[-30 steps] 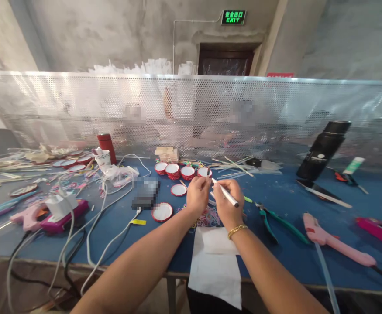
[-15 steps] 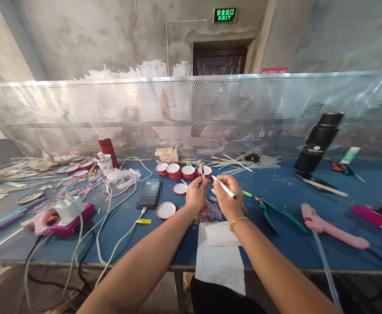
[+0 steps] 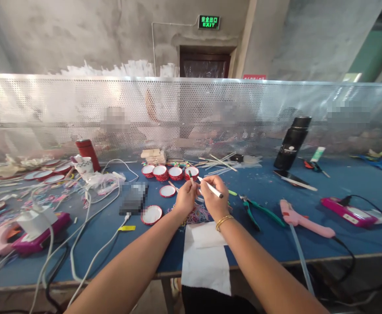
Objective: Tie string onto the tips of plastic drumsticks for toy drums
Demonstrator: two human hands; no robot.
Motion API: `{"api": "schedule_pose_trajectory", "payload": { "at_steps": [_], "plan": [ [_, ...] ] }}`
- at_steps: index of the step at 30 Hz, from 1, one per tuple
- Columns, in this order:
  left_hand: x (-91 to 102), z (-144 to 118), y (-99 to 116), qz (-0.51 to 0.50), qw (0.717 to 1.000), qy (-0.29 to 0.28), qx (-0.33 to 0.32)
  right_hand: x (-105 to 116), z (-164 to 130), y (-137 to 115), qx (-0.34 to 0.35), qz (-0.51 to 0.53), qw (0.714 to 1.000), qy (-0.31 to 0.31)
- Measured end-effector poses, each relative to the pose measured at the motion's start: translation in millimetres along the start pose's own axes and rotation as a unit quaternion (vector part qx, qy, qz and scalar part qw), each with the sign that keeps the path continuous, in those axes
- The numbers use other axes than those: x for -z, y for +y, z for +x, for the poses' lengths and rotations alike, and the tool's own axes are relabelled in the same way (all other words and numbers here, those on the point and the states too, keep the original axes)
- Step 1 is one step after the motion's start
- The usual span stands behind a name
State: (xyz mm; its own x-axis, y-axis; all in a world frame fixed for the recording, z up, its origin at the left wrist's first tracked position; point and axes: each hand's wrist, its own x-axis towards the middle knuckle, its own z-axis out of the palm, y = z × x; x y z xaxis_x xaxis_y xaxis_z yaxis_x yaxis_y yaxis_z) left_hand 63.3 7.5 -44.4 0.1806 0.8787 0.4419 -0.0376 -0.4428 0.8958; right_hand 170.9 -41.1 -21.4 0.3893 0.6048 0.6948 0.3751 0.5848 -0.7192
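Between the fingertips of my left hand (image 3: pixel 184 199) a small flat stick (image 3: pixel 191 176) with a dark end stands nearly upright. My right hand (image 3: pixel 215 199) grips a white marker pen (image 3: pixel 214 189) with a black rear end, its tip pointing left, close beside the stick. Both hands are above a heap of colourful thin strands (image 3: pixel 195 214). Just beyond them is a row of round red-rimmed tins with white insides (image 3: pixel 176 173). Two more such pieces, one a shallow dish (image 3: pixel 167 191) and one nearer dish (image 3: pixel 152 214), lie left of my left hand.
White cloth (image 3: pixel 205 257) hangs over the front edge. Green-handled pliers (image 3: pixel 263 212) and a pink glue gun (image 3: pixel 305 220) lie right, before a black flask (image 3: pixel 292 144). Left are a phone (image 3: pixel 133 198), cables and a magenta power strip (image 3: pixel 43 235). A perforated metal screen (image 3: pixel 191 100) stands behind.
The view has turned to the right, so everything sits further left in it. Both hands keep their holds, with the marker tip still close beside the stick.
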Motion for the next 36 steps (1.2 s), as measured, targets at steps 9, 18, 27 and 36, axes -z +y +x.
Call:
{"api": "schedule_pose_trajectory", "payload": {
  "at_steps": [9, 18, 27, 36],
  "plan": [
    [2.5, 1, 5, 0.004, 1.000, -0.007, 0.014, 0, 1, 3, 0.013, -0.001, 1.000, -0.005],
    [-3.0, -4, 15, 0.008, 1.000, -0.025, 0.007, -1, 2, 4, -0.004, 0.013, 1.000, 0.000],
    [-4.9, -3, 13, -0.015, 0.999, -0.028, 0.012, 0, 3, 4, 0.011, -0.023, 1.000, 0.006],
    [-5.6, -3, 12, -0.030, 0.999, -0.027, 0.026, 0, 2, 4, 0.021, -0.032, 0.999, -0.004]
  ]
}}
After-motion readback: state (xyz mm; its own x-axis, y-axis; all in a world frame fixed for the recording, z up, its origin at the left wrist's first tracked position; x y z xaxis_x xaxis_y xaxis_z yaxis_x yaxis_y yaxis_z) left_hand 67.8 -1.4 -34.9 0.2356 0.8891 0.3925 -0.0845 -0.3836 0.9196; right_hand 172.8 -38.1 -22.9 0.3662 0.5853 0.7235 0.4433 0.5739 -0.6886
